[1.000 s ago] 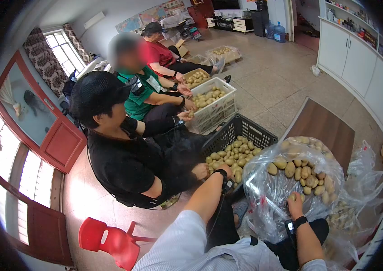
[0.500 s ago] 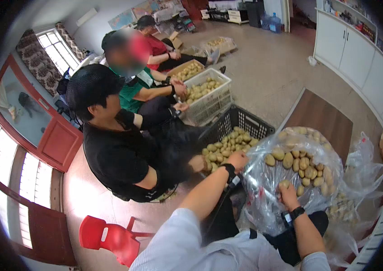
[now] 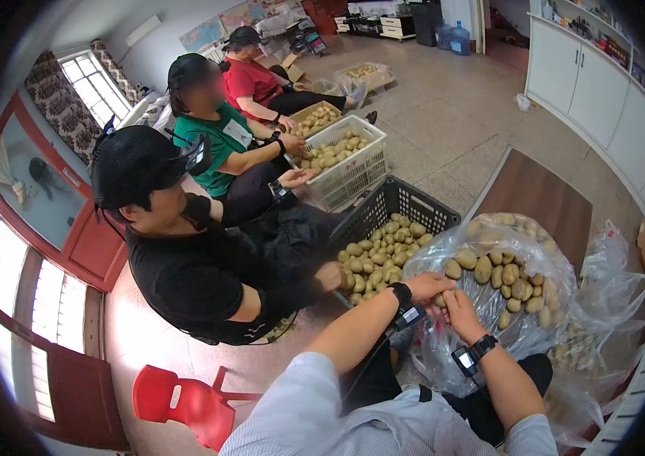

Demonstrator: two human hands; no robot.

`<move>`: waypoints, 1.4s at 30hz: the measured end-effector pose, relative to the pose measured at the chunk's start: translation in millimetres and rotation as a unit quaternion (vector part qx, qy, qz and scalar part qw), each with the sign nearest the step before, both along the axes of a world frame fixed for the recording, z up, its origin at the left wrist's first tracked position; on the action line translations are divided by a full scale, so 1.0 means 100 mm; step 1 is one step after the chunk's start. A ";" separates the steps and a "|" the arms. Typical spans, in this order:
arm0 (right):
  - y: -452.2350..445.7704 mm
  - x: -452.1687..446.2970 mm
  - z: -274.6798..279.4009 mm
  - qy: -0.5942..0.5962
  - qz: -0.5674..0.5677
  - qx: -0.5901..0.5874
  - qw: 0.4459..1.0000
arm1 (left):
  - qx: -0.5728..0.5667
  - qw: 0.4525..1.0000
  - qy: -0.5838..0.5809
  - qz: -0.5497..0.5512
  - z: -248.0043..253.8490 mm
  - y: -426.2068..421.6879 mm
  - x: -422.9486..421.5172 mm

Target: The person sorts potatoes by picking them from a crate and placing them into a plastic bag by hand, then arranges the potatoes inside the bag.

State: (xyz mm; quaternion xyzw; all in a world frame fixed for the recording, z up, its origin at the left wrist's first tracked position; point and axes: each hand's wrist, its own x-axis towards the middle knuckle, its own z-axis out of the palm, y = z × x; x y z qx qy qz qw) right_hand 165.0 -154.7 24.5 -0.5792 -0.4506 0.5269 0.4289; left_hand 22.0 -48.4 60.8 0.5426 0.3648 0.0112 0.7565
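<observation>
My left hand [image 3: 427, 286] and my right hand [image 3: 460, 312] meet over the near edge of a clear plastic bag [image 3: 482, 292]. Their fingers are closed around one kiwifruit [image 3: 440, 301], mostly hidden between them. Several loose kiwifruit [image 3: 518, 289], olive-brown and of mixed sizes, lie inside the open bag just beyond my right hand. To the left of my hands stands a black slatted crate [image 3: 429, 205], partly filled with kiwifruit [image 3: 383, 251].
A person in black [image 3: 185, 266] sits at my left with a hand at the black crate. Further back, two people sit by a white crate [image 3: 353, 171] and a cardboard box of kiwifruit. A red chair [image 3: 185, 399] stands at lower left, a brown board [image 3: 539, 197] beyond the bag.
My right hand has moved up and left with the kiwifruit, and my left hand has come right to meet it. The neighbours have shifted posture slightly.
</observation>
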 end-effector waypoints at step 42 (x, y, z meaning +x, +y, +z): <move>-0.48 1.06 -0.48 -0.528 -0.237 -0.048 0.814 | 0.423 0.891 0.155 0.064 -1.24 0.92 -1.22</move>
